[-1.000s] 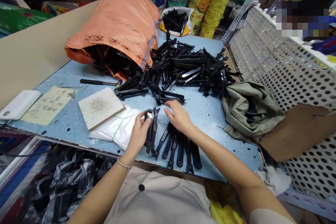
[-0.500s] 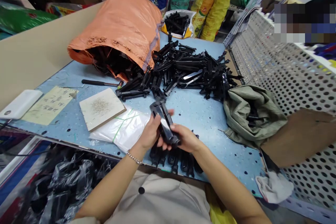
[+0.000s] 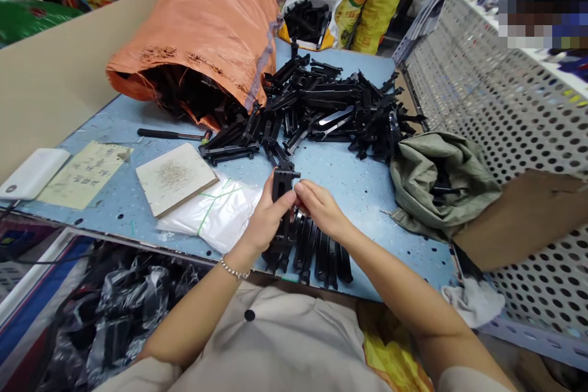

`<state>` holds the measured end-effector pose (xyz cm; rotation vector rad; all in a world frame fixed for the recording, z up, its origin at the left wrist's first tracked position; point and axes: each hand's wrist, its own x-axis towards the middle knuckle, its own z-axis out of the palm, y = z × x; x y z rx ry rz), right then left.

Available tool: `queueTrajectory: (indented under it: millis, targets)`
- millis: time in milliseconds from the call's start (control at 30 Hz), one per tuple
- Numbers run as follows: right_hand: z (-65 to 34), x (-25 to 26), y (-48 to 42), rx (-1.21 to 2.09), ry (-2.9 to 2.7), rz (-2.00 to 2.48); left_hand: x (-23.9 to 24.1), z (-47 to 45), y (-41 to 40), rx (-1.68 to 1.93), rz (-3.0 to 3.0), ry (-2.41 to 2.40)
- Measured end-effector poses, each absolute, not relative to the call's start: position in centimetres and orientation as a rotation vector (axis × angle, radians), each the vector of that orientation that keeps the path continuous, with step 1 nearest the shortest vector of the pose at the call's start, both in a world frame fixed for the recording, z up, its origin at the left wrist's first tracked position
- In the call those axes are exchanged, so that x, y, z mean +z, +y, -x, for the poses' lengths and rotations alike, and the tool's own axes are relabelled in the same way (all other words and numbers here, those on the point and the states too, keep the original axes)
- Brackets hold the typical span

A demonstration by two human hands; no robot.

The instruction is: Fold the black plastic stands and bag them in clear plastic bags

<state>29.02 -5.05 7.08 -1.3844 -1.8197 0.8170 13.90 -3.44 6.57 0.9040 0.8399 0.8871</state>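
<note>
My left hand is wrapped round a long black plastic part with a slot, held upright above the table's front edge. My right hand is closed at the part's right side, thumb and forefinger together just below a small peg near its top. Exactly what those fingertips pinch is partly hidden. Below both hands, several similar black parts lie side by side at the front edge. Farther back is a loose heap of black parts, spread in front of the mouth of an orange woven sack.
Left on the blue table are a black-handled tool, a square board, clear plastic bags, a handwritten note and a white device. A grey-green cloth bag sits by the perforated panel at right.
The black part has been turned from a slant to upright, its slotted side now showing. My right hand has moved from its lower end up to its right side. The view has tilted downward slightly.
</note>
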Motion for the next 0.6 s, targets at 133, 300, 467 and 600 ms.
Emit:
queueTrajectory:
  millis: [133,300,467,600]
  targets:
    - [-27.3,6.2,-7.9,0.625,-2.138,1.309,6.1,-13.3,-2.8,0.843,-0.793,0.904]
    - [-26.8,4.6,-10.1,0.511,-2.307,1.423,5.4,-12.4,-2.3,0.901,-1.059,1.053]
    - [-29.9,2.8,-11.9,0.402,-2.128,1.917,4.5,-9.8,-1.2,0.589,-1.906,1.389]
    - [-33.0,0.3,-12.9,0.138,-2.079,2.093,1.5,-10.4,-2.4,0.421,-1.938,1.352]
